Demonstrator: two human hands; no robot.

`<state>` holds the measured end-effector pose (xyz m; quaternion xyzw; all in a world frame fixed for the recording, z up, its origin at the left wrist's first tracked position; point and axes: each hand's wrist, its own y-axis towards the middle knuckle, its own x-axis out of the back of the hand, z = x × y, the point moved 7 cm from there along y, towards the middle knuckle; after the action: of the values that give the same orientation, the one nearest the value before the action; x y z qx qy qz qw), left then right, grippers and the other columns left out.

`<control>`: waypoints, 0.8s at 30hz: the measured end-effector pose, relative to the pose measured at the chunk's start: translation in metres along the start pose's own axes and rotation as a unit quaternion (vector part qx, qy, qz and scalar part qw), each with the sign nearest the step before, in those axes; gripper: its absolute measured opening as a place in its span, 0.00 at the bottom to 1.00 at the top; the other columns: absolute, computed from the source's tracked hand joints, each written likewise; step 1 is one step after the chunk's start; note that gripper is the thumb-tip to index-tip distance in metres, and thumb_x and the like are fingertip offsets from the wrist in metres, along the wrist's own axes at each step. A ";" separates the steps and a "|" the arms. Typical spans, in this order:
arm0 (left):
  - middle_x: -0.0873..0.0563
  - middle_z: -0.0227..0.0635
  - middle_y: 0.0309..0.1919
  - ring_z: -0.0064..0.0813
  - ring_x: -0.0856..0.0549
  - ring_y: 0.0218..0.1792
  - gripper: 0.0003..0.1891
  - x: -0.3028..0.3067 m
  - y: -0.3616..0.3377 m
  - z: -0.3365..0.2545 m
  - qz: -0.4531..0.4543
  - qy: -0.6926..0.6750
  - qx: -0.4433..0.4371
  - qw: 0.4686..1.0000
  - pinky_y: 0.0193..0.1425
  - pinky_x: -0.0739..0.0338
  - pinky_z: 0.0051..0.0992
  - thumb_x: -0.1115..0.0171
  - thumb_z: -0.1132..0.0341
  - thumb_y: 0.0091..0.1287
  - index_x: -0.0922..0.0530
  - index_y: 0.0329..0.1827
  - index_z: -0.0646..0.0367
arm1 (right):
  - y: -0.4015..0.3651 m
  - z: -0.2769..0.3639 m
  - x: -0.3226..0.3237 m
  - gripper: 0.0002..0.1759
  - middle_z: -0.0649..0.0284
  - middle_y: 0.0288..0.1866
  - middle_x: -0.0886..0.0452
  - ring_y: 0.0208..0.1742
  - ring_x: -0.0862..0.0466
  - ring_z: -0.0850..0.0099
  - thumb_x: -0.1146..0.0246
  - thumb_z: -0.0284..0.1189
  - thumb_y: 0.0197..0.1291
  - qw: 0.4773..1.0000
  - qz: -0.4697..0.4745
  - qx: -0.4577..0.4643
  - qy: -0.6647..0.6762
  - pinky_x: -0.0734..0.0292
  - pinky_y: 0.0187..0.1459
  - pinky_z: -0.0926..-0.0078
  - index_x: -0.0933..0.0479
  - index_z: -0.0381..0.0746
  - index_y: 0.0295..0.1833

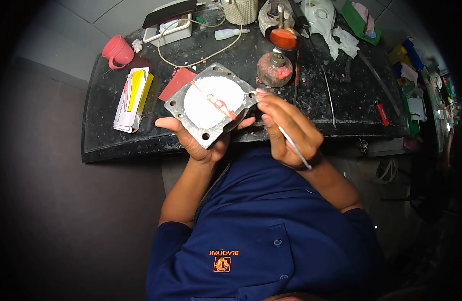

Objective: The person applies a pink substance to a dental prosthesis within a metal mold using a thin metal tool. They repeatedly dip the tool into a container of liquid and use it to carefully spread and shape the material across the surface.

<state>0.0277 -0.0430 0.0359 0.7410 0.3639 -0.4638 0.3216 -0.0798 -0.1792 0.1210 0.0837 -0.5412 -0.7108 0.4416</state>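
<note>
My left hand (207,148) grips a square metal dental flask (191,125) from below, thumb out at the left side and fingers partly hidden under it. White plaster (203,107) fills the flask's round middle, brightly lit. Across the plaster lies a thin pink wax piece (218,104), with a redder end near the lower right rim. My right hand (290,131) is closed round a slender metal wax carver (294,145), its rear end sticking out below the palm. The fingertips are at the flask's right corner, and the carver's front end is hidden behind them.
On the black bench (163,143) lie a pink wax sheet (177,84) and a paper box (133,100). A pink mug (118,51) stands at far left. Behind my right hand are a glass spirit burner (274,70) and a pan of red wax (283,38). A cable (160,47) loops across the back.
</note>
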 end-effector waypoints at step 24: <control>0.20 0.64 0.64 0.58 0.17 0.64 0.28 0.031 0.007 0.018 0.114 -0.242 0.213 0.940 0.69 0.19 0.52 0.48 0.60 0.72 0.28 0.69 0.75 | 0.027 0.022 -0.006 0.12 0.47 0.46 0.10 0.52 0.09 0.54 0.29 0.20 0.63 0.982 0.109 0.031 0.151 0.15 0.62 0.53 0.16 0.28 0.52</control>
<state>0.0353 -0.0537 0.0017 0.6946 0.0805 -0.6556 0.2850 -0.0745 -0.1599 0.1506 0.1448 -0.4958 -0.6205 0.5901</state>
